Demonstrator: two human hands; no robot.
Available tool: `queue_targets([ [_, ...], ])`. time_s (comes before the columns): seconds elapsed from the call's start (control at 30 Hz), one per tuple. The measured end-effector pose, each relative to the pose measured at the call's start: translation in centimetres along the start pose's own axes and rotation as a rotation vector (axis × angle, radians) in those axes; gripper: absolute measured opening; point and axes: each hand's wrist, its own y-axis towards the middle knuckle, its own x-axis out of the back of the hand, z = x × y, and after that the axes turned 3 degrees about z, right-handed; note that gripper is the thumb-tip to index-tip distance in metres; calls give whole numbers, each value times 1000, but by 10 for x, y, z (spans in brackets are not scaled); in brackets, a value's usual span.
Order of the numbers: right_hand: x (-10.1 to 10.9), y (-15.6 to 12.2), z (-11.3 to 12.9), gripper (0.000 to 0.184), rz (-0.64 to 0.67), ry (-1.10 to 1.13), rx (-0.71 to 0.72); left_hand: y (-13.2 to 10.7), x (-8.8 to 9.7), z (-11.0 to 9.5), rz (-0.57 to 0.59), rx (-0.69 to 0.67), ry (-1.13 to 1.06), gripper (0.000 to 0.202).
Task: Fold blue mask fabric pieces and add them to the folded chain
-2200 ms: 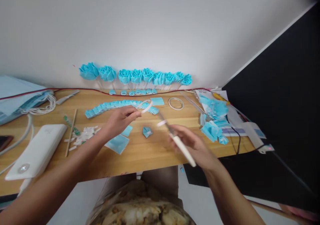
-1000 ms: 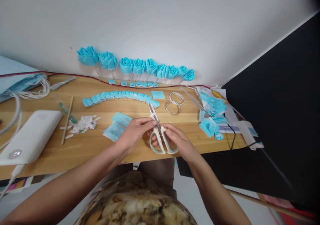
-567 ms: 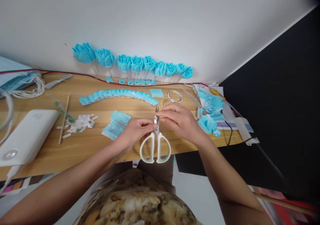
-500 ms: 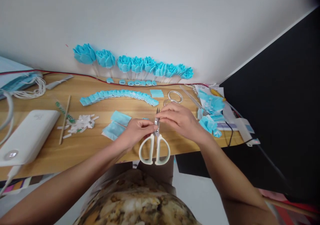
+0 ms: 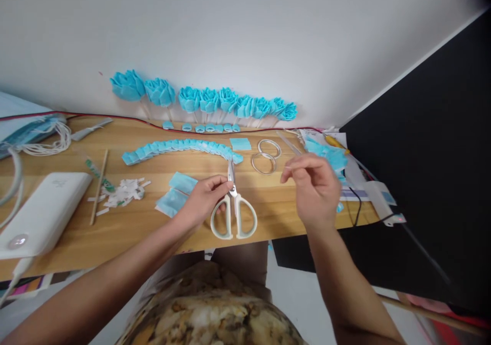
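White-handled scissors point(image 5: 233, 189) are gripped near the pivot between the thumb and fingers of my left hand point(image 5: 209, 199). Their blades point away from me, with the tips by the right end of a curved row of folded blue pieces point(image 5: 172, 148). Beside my left wrist lie flat blue pieces point(image 5: 177, 194). My right hand point(image 5: 316, 191) is raised over the right side of the table, its fingers curled together towards the thumb. Whatever it may be pinching cannot be made out. Two rolls of tape point(image 5: 264, 163) lie between the hands.
Blue paper-like flowers point(image 5: 209, 99) on sticks lean along the wall. A white power bank point(image 5: 44, 214), a thin stick point(image 5: 99, 186) and white scraps point(image 5: 125, 192) are at the left. Blue scraps point(image 5: 332, 158) and a power strip point(image 5: 379, 201) lie at the right.
My right hand has come off the scissor blades and moved right and up. The scissors in my left hand have shifted slightly left and away from me.
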Motion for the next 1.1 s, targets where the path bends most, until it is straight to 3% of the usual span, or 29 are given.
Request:
queue_targets([
  [0.07, -6, -20, -11, 18, -45, -38, -161, -1, -1, -6, -15, -56, -2, 29],
  [0.17, -21, -48, -18, 46, 62, -143, -282, 0, -6, -11, -45, -102, -37, 30],
  [0.27, -35, -63, -11, 61, 105, -268, -296, 2, -13, -8, -47, -98, -58, 33],
  [0.53, -38, -71, -12, 65, 135, -339, -240, -3, -17, 1, -61, -74, 122, 43],
  [0.73, -22, -66, -19, 68, 194, -350, -286, -5, -12, -1, -4, -55, 293, 42],
  [0.83, -5, -56, -33, 71, 145, -420, -302, -1, 2, -4, 1, -110, 354, 43],
  [1.0, 31, -44, -67, 71, 210, -581, -328, -3, 43, -21, -227, -245, 458, 37],
  [1.1, 42, -36, -66, 63, 258, -764, -273, -6, 56, -33, -289, -299, 493, 32],
])
